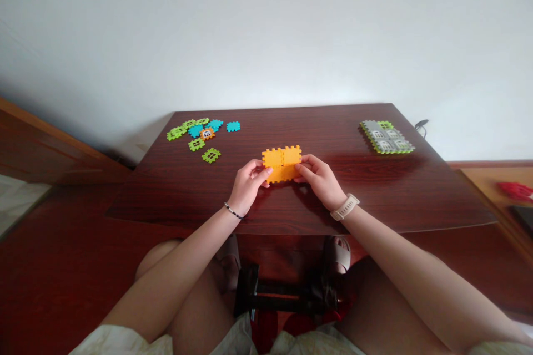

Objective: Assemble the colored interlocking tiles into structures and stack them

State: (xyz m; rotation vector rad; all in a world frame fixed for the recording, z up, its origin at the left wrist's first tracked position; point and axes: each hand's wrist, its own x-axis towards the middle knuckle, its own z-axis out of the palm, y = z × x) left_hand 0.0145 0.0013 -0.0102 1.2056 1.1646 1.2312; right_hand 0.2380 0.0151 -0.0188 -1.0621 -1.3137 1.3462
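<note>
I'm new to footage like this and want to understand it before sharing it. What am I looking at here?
There is no machine here, just a person's two bare hands. The one picture comes from a camera worn on that person's head, looking forward and down, so the forearms reach away from you.

The left hand, with a dark bracelet on its wrist, and the right hand, with a pale wristband, together hold a yellow panel of notched squares.

On the dark table, green pieces, blue pieces and an orange piece lie at the left; a grey-and-green stack lies at the right.
</note>
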